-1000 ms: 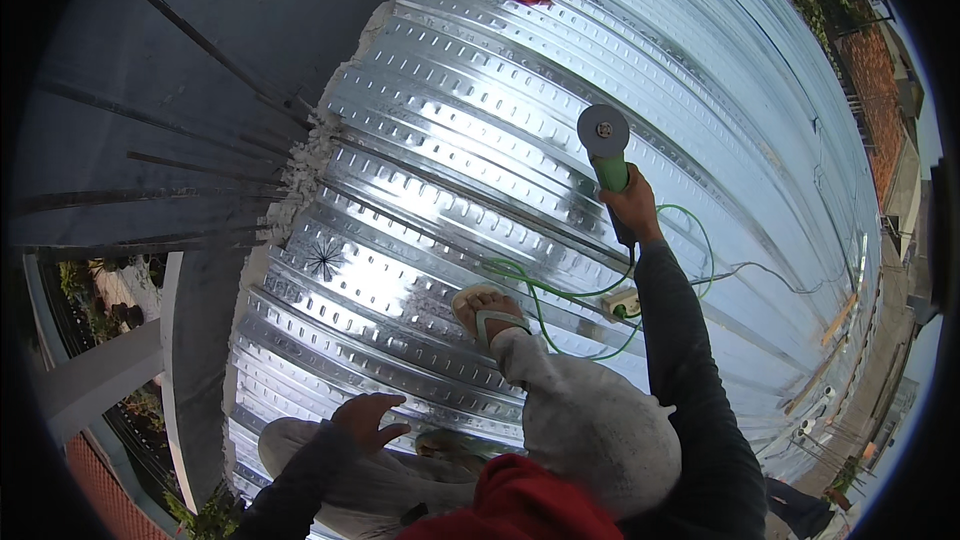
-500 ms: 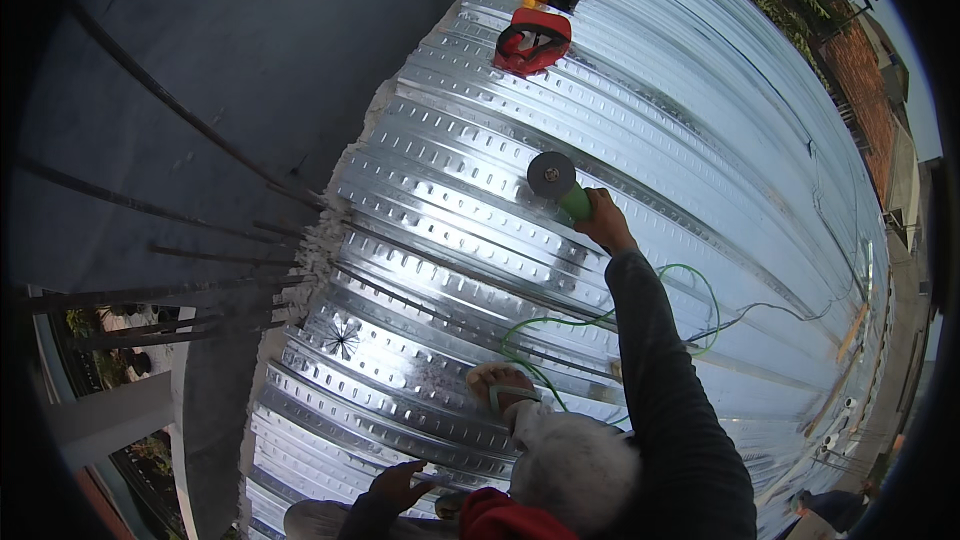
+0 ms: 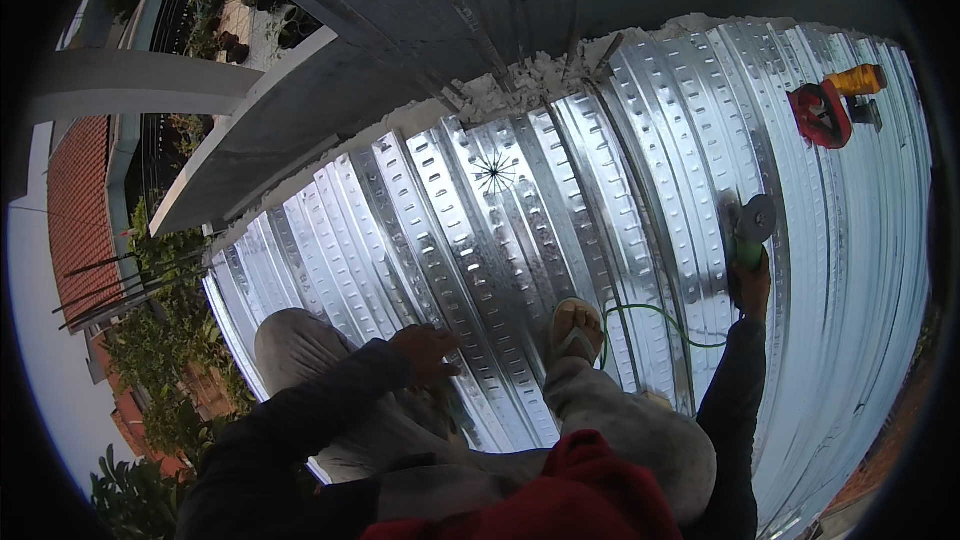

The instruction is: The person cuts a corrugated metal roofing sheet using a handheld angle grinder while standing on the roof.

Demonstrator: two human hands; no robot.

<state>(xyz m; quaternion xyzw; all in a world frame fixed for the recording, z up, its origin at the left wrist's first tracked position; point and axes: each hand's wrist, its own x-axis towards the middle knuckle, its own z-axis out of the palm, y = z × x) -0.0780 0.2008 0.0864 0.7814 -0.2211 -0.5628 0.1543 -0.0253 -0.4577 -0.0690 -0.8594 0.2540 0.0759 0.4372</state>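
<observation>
On decking (image 3: 480, 250) | right fingers (image 3: 763, 268): one grinder (image 3: 754, 226) | one orange bottle (image 3: 856, 80)

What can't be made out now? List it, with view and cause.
All in the head view:
Grinder handle: mostly hidden by the right hand.
Green cord: its further run is lost behind the right sleeve.
Left hand: palm hidden, facing away.

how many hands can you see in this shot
2: the bare right hand, at right, grips a green angle grinder with a round grey disc; the bare left hand, left of centre, shows against silver ribbed metal sheeting. No others show.
</observation>
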